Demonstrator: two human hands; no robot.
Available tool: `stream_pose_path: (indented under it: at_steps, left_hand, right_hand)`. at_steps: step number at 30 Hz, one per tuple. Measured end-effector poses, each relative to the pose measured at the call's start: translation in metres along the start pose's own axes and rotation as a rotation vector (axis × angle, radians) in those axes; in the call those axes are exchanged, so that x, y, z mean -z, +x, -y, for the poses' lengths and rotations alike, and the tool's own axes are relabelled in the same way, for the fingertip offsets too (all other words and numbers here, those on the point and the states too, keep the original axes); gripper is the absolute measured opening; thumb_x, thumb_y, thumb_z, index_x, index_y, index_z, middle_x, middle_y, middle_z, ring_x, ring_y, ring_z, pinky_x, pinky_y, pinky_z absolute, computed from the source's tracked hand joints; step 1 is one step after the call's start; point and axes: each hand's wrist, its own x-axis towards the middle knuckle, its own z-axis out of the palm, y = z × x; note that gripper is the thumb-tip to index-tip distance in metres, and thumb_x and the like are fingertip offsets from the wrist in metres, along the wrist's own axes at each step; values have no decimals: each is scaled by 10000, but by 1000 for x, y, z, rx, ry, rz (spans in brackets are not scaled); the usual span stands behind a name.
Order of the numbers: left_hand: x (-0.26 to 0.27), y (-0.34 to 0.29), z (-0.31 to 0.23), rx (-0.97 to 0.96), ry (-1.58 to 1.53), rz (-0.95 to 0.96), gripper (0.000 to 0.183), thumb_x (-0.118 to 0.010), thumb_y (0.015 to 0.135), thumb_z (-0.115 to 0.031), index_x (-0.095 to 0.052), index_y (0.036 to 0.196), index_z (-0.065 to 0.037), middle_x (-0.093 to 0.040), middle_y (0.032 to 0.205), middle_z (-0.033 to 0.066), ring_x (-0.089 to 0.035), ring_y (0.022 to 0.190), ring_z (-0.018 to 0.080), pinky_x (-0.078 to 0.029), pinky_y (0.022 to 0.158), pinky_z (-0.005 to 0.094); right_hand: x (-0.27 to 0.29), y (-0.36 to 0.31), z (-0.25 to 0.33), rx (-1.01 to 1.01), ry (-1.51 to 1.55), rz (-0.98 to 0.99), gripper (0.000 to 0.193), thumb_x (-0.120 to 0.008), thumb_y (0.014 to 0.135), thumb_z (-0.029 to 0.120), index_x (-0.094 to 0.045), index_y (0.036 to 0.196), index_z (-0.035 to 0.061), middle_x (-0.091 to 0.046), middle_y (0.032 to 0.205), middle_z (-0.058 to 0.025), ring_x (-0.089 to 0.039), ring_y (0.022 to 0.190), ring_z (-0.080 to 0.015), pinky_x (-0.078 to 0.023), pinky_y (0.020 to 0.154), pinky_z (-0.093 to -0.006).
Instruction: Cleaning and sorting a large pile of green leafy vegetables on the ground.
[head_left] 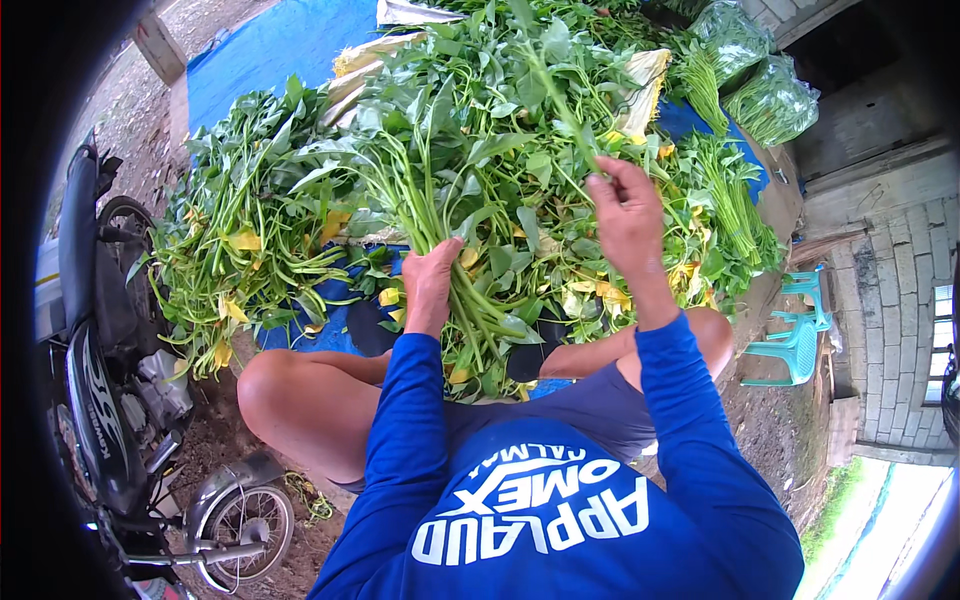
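Observation:
My left hand (431, 285) is wrapped round a bunch of long green leafy stems (412, 200), whose leaves point away from me and whose cut ends hang toward my lap. Raised to the right, my right hand (630, 210) pinches a single green stalk (560, 95) that slants up and left, its far end blurred. Between and beyond both hands lies a large heap of loose leafy greens (500, 60), with yellow leaves scattered through it. Another pile of the greens (250, 220) spreads to the left.
Blue tarp (270, 50) lies under the heaps. Plastic bags of greens (775, 100) and tidy bundles (725, 190) are at the right. A motorcycle (110, 400) stands at the left. Turquoise plastic chairs (790, 350) are by a block wall (895, 290).

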Motion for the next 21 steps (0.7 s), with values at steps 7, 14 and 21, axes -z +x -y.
stream_pose_path:
  at_steps: [7,14,21]
  left_hand:
    - [10,15,68,252,-351,213,237,-796,902,-249,-688,996,-61,-660,799,28,-628,628,145,-529,574,297]
    - [30,11,94,548,-386,204,342,-795,921,-369,-697,1067,-75,-731,932,66,-695,773,212,-593,725,388]
    - [15,17,112,367,-196,-66,306,-858,823,-215,-718,914,42,-690,756,77,-642,602,175,-528,547,332]
  right_hand:
    - [-111,-81,-71,-440,-18,541,362,-605,981,128,-665,1302,-30,-738,1153,-171,-695,965,-185,-547,852,-338]
    - [-137,-132,-136,-382,42,532,437,-608,956,83,-601,1363,-75,-734,1099,-196,-699,973,-220,-541,890,-320]
    - [-146,-141,-158,-318,-204,558,255,-649,915,94,-670,1141,-23,-720,842,-96,-655,736,-157,-514,655,-320]
